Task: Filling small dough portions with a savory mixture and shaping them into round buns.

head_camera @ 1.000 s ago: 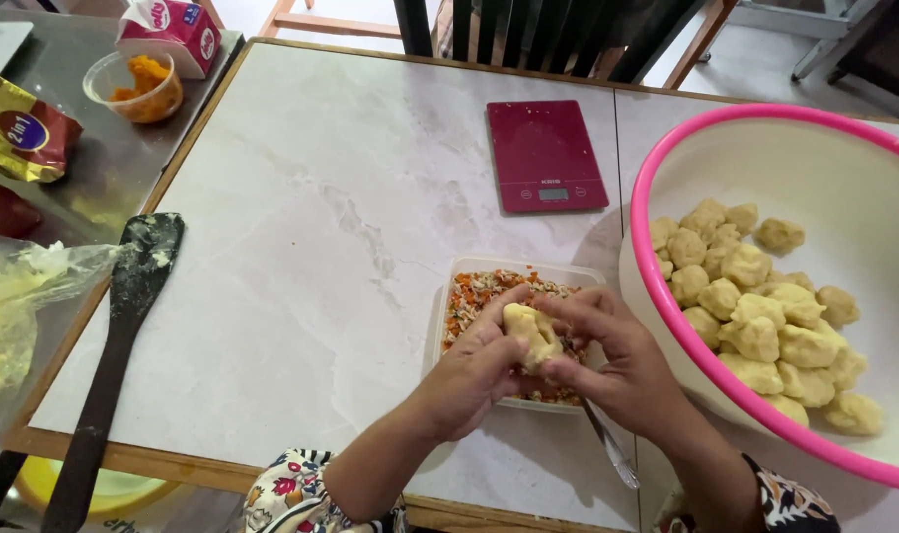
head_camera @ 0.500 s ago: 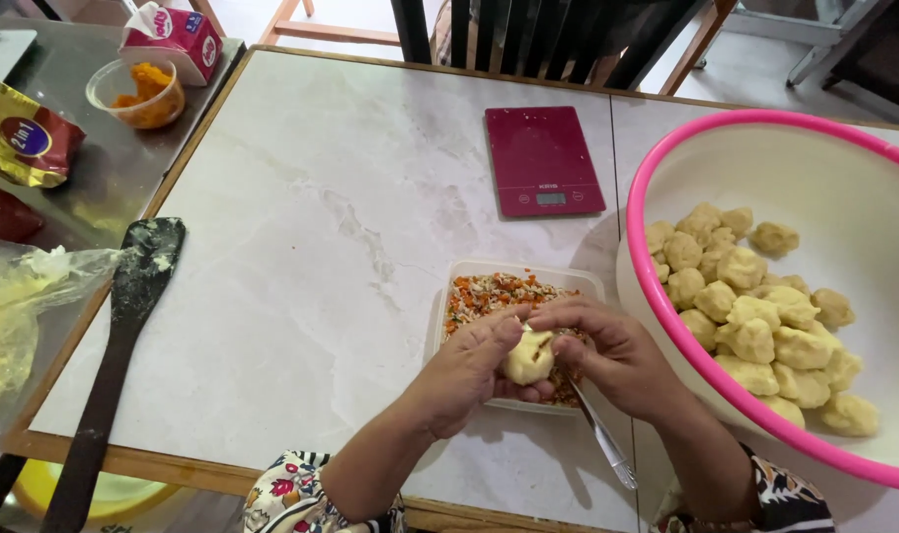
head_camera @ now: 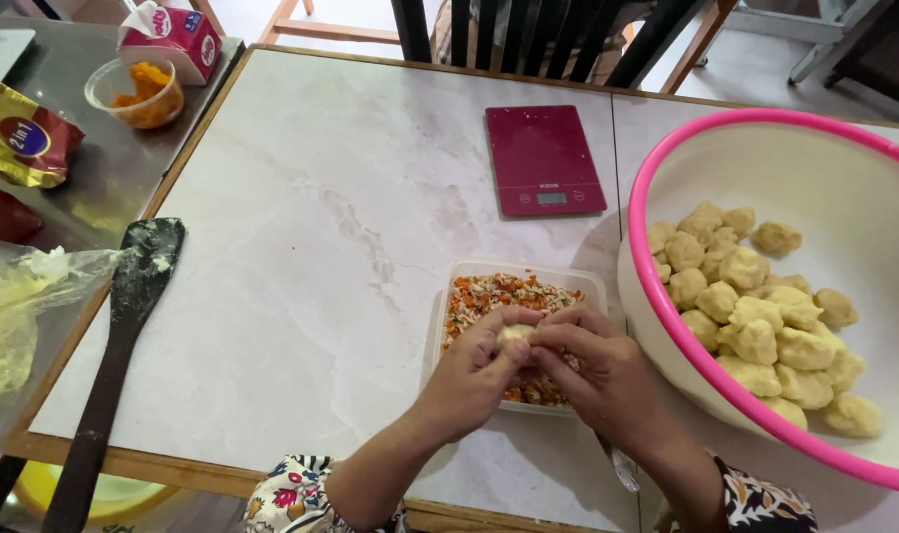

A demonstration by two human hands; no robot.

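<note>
My left hand [head_camera: 474, 375] and my right hand [head_camera: 607, 370] are cupped together around a small pale dough ball [head_camera: 514, 334], fingers closed over it so only its top shows. Both hands hover over a clear rectangular container [head_camera: 449, 296] of chopped orange, white and green filling [head_camera: 499, 293] on the marble table [head_camera: 311, 247]. To the right stands a large pink-rimmed basin [head_camera: 864, 197] holding several dough balls [head_camera: 755, 316].
A dark red kitchen scale [head_camera: 544, 161] lies beyond the container. A floury black spatula [head_camera: 114, 345] rests along the table's left edge. On the side table sit a plastic bag [head_camera: 10, 316], a cup of orange paste [head_camera: 138, 94], a carton [head_camera: 171, 35] and a gold packet [head_camera: 20, 138]. Chairs stand behind.
The open dough piece held between my hands has been closed up; my fingers have folded over it and the hands have drawn closer together above the filling container.
</note>
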